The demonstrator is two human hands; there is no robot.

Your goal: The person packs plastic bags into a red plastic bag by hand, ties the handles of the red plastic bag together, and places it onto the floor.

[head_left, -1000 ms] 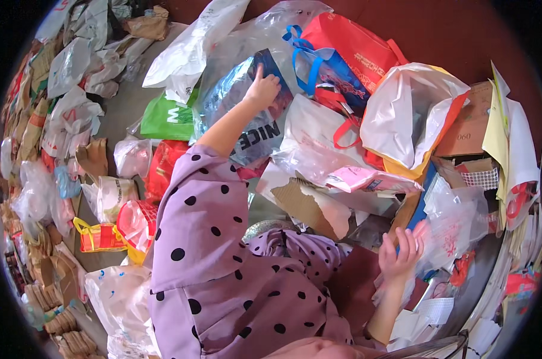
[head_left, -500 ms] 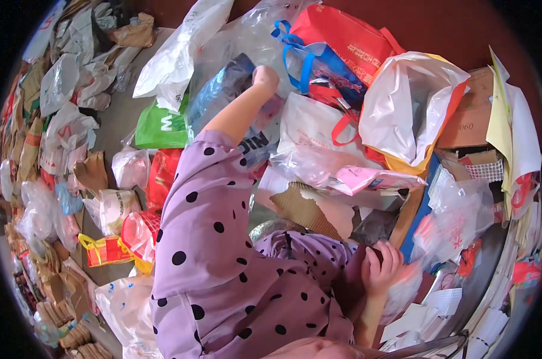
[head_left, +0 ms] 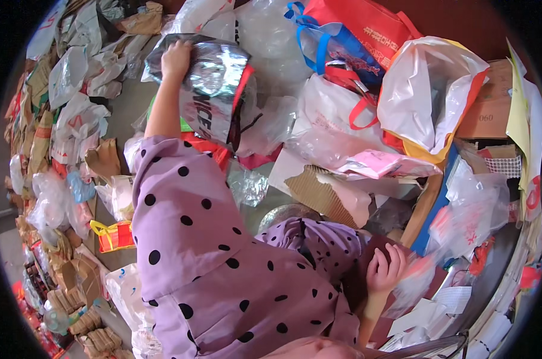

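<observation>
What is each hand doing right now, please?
Left hand: closed on the top of the silver foil bag, held up.
Right hand: fingers spread open, resting on a clear plastic bag.

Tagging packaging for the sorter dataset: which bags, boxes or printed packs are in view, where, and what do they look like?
Silver foil bag: top centre, held up by the left hand, crinkled, dark lettering, red edge.
Red tote bag: top right of centre, blue handles.
White plastic bag: right, puffed, orange-yellow trim.
Cardboard box: far right, brown.
Pink printed pack: centre right, flat.

Left hand (head_left: pixel 176 58) raised, fingers clenched, right hand (head_left: pixel 386 268) low, fingers spread
</observation>
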